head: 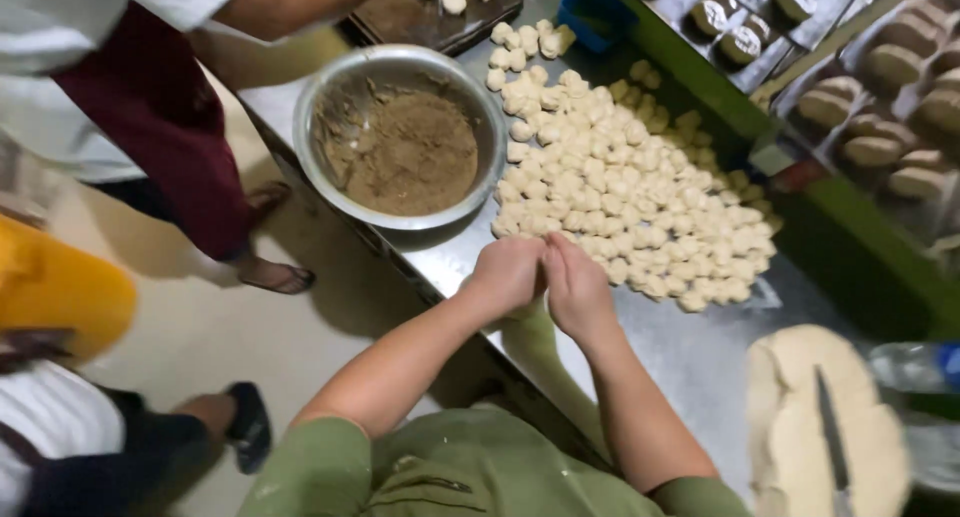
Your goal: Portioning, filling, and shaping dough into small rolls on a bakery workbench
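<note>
Both hands sit together right in the middle of the frame, knuckles touching. The left hand and right hand are curled in against each other, and whatever they're pinching is hidden between the palms, so I can't tell if there's actually a bit of dough in there or not. The forearms come up from the bottom, out of green sleeves.

Just beyond the fingers, touching distance, is a big pile of small dough balls, pale and roughly the same size, spread over the metal desk and running toward the upper middle of the frame. To the left of that pile sits a round steel bowl with a brown, crumbly filling in it, about half full.

At the lower right there's a large slab of dough with a knife lying on top of it, and a plastic bottle just beside that at the right edge.

Top of the frame: a dark tray with a couple of dough balls on it, and another person's arm reaching over it. That person stands at the upper left in a maroon apron. Upper right has racks of brown baked buns behind a green edge.
</note>
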